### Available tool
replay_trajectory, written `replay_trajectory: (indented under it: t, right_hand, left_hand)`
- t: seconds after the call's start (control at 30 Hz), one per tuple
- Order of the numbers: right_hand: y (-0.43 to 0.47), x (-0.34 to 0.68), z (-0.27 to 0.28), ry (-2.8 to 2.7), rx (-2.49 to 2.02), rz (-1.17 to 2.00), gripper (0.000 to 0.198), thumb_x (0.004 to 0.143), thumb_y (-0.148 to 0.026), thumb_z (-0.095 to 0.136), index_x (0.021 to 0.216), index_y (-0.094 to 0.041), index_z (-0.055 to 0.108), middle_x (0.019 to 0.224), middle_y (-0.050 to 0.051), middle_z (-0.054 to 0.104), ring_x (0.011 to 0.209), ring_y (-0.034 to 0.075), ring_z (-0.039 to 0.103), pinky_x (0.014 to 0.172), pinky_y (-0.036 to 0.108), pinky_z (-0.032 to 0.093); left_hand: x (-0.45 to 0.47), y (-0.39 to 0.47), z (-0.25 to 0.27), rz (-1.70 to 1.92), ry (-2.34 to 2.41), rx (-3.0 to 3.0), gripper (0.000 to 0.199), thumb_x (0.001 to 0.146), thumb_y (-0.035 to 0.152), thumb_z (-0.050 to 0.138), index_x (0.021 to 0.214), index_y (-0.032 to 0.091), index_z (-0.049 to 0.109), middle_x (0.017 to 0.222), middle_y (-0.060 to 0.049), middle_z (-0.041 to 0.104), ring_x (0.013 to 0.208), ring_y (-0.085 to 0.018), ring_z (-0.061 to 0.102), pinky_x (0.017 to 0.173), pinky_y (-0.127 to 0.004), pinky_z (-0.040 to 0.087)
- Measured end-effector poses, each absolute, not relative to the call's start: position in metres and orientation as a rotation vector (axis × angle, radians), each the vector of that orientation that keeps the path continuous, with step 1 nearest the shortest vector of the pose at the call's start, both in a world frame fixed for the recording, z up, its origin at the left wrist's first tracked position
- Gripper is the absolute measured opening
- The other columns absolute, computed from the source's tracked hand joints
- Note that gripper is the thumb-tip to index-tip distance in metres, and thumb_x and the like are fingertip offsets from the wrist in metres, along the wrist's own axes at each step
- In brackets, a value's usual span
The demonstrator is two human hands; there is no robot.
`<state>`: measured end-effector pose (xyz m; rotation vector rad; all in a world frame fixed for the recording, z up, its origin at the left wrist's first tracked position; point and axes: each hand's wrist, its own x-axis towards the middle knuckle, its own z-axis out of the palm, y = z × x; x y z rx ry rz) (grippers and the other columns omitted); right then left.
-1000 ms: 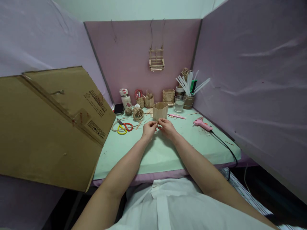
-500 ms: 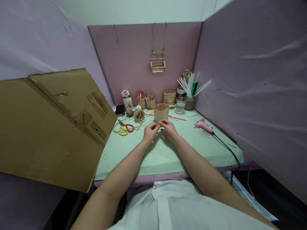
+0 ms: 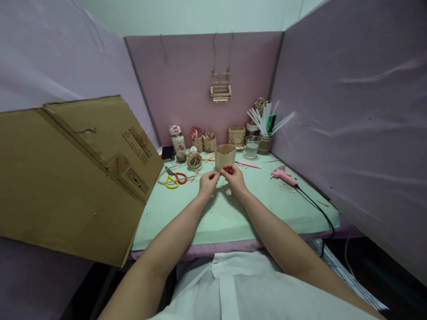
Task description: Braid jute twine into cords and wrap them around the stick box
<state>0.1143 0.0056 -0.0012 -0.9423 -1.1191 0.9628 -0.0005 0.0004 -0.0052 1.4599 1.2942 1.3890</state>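
My left hand [image 3: 208,184] and my right hand [image 3: 234,178] meet above the middle of the table, thumb and forefinger of each pinched together. A thin strand of twine [image 3: 200,172] runs from near the twine coil [image 3: 194,161] toward my fingertips and appears pinched there; the fingers hide most of it. Just behind my hands stands a pale, open-topped container [image 3: 224,158] with a scalloped rim, apparently made of wooden sticks. Scissors [image 3: 176,178] with red and yellow handles lie to the left of my left hand.
A pink glue gun [image 3: 284,176] with a black cord lies on the right. Along the back stand a jar [image 3: 177,138], stick holders [image 3: 209,143], a woven box [image 3: 236,137], a clear cup [image 3: 251,147] and glue sticks [image 3: 258,118]. A large cardboard sheet [image 3: 83,186] leans at left.
My hands have shifted slightly left and up, and the fingertips of my right hand have lifted a little. Both hands keep their pinch; the things on the table stay put.
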Motion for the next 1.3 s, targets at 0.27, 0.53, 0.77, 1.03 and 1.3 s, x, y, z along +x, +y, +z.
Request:
replay_trajectory:
  t: [0.27,0.53,0.77,1.03,1.3]
  right_hand:
    - [0.007,0.115,-0.003,-1.141,-0.961,0.958,0.031,0.06,-0.037,0.069,0.082,-0.02,0.056,0.074,0.001,0.06,0.067,0.014,0.053,0.055,0.025,0.04]
    - [0.004,0.115,0.0,-1.068,-1.004,1.087,0.031,0.059,-0.031,0.068,0.083,-0.019,0.054,0.066,-0.002,0.058,0.058,0.011,0.049,0.052,0.023,0.037]
    - [0.005,0.116,-0.002,-1.151,-1.022,1.097,0.02,0.061,-0.031,0.064,0.074,-0.019,0.054,0.06,-0.004,0.053,0.058,0.011,0.048,0.054,0.024,0.038]
    - [0.005,0.116,-0.002,-1.338,-1.11,0.784,0.02,0.069,-0.035,0.057,0.071,-0.017,0.066,0.07,0.002,0.065,0.068,0.016,0.055,0.067,0.028,0.043]
    - [0.003,0.116,-0.002,-1.375,-1.076,0.641,0.02,0.07,-0.036,0.059,0.069,-0.017,0.066,0.071,0.004,0.065,0.067,0.016,0.056,0.067,0.029,0.044]
  left_hand:
    - [0.001,0.003,-0.004,1.407,1.159,1.156,0.018,0.06,0.029,0.064,0.069,0.015,0.059,0.055,0.005,0.048,0.049,-0.006,0.039,0.049,-0.02,0.028]
    - [0.0,-0.002,0.002,1.358,0.964,1.043,0.024,0.055,0.03,0.071,0.071,0.017,0.059,0.06,0.003,0.05,0.055,-0.006,0.041,0.05,-0.019,0.029]
    - [-0.002,-0.001,0.001,1.336,0.909,1.047,0.029,0.055,0.033,0.075,0.073,0.016,0.062,0.066,0.001,0.054,0.058,-0.006,0.044,0.05,-0.018,0.03]
    - [-0.001,0.003,-0.002,1.487,1.045,1.23,0.02,0.06,0.029,0.07,0.074,0.016,0.064,0.068,0.0,0.06,0.064,-0.01,0.049,0.055,-0.021,0.033]
    - [0.002,0.002,0.001,1.446,1.048,1.074,0.014,0.061,0.022,0.069,0.07,0.014,0.062,0.066,0.001,0.057,0.059,-0.007,0.046,0.05,-0.019,0.031]
